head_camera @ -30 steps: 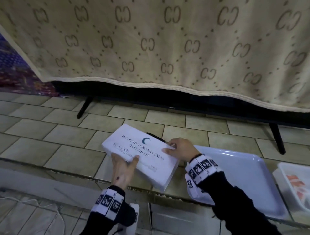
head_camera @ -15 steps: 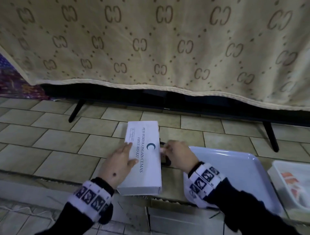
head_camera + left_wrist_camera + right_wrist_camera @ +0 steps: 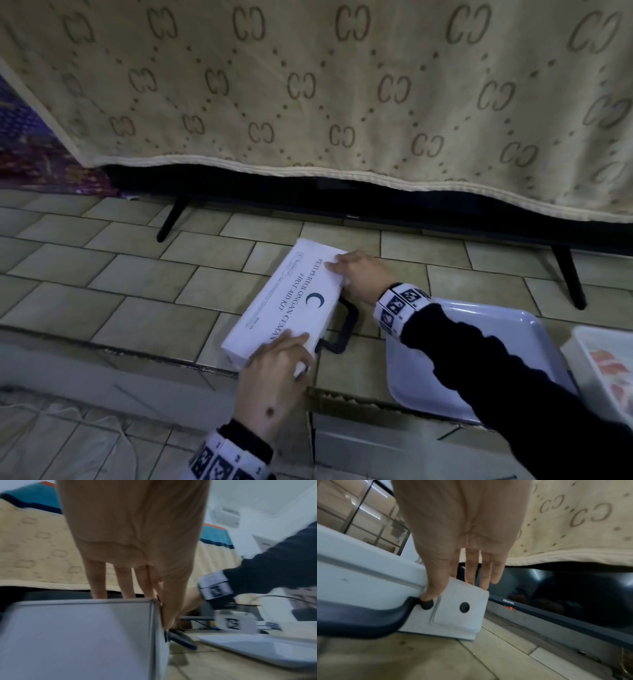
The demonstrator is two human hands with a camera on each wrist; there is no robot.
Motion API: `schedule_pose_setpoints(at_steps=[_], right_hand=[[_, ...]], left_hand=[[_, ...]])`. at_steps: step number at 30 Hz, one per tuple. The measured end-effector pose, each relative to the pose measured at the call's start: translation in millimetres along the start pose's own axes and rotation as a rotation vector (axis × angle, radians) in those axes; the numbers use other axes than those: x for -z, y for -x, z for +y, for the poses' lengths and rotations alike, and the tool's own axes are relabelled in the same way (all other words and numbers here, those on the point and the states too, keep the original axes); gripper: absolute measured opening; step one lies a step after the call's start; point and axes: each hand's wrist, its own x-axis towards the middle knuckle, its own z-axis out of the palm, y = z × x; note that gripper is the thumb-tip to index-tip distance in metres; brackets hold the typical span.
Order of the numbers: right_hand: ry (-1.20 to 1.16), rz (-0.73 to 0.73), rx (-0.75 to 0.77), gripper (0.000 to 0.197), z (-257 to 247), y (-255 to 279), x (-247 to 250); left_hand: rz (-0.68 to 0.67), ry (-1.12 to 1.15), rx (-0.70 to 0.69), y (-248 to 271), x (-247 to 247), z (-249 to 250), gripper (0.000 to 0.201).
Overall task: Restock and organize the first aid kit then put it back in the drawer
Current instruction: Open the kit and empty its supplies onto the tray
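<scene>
The white first aid kit [image 3: 287, 301] lies slanted on the tiled ledge, its lid with the printed label facing up and its black handle [image 3: 342, 325] on the right side. My left hand [image 3: 277, 366] holds the near right corner, fingers over the lid and thumb down the handle side. In the left wrist view the left hand [image 3: 137, 534] reaches over the kit [image 3: 77, 635]. My right hand [image 3: 359, 274] holds the far right corner. In the right wrist view the right hand [image 3: 462, 527] has its thumb on the kit [image 3: 457, 615], by the handle [image 3: 368, 619] pivot.
A pale tray [image 3: 421, 383] sits just right of the kit, under my right forearm. A white container [image 3: 603, 370] with orange-and-white items stands at the far right. Behind, a beige blanket [image 3: 308, 85] covers a television on black legs [image 3: 171, 219]. Cabinet fronts run below the ledge.
The kit has swung from lengthwise to slanted, far end to the right. My left hand moved from its left side to the near corner, my right hand from the handle to the far corner.
</scene>
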Motion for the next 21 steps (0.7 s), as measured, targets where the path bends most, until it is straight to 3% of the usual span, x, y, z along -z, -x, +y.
schedule_pose_setpoints(at_steps=[4,8,13,19,21], right_hand=[[-0.078,0.061,-0.081,0.054,-5,41,-11],[-0.19,0.204,-0.058,0.051,-18,74,-29],[-0.144,0.355,-0.13,0.054,-44,92,-42],[-0.157,0.509,-0.208,0.049,-53,101,-55],[-0.165,0.529,-0.19,0.048,-50,101,-57]], left_hand=[[0.116,-0.016,-0.087,7,13,-59,0.048],[0.249,0.127,-0.044,-9,19,-95,0.054],[0.338,0.29,-0.005,-28,15,-105,0.068],[0.308,0.341,0.043,-32,17,-103,0.064],[0.306,0.349,0.039,-31,18,-104,0.071]])
